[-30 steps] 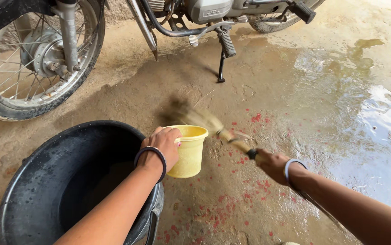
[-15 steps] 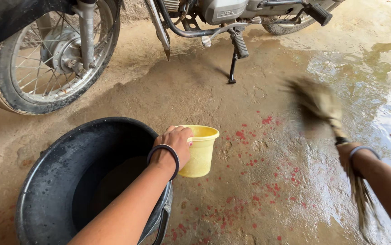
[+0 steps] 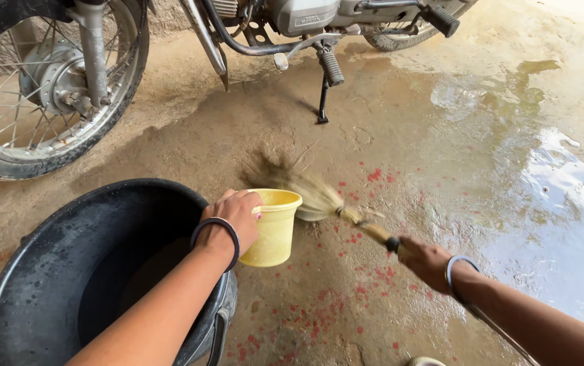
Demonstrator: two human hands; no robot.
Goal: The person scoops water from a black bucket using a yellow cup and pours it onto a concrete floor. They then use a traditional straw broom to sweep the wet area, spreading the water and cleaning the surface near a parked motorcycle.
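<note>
Fingers of the left hand clasp the rim of the yellow mug, which stands just right of the black tub. Beyond the mug, the right hand is clenched on a grass broom whose bristles brush the wet floor. Sweeping seems the step in hand; the following stroke likely calls for drawing the bristles away from the mug toward the puddle.

Matt yellow plastic mug, rough straw broom, glossy wet black tub, rough damp concrete floor.
</note>
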